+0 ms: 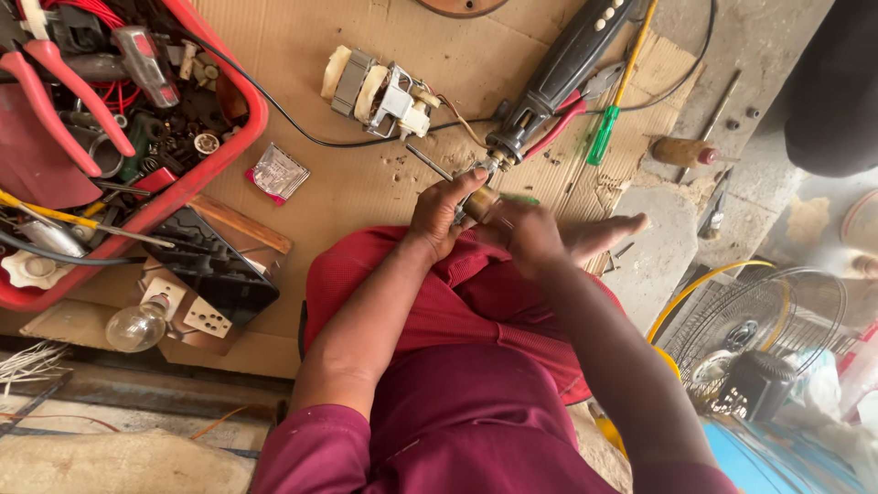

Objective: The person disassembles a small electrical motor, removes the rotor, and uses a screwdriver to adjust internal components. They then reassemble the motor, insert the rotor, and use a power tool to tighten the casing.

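Cardboard sheet [366, 183] laid over concrete floor, workshop clutter all round. You sit with knees drawn up, both forearms angled inward over your lap. Your left hand [442, 215] and right hand [530, 236] meet, both clamped on a small brass-coloured cylindrical part [479, 203] held just above the cardboard. Black rotary tool [558, 78] lies just beyond it. Small electric motor [380, 91] further off; red tray [197, 174] of tools at left.
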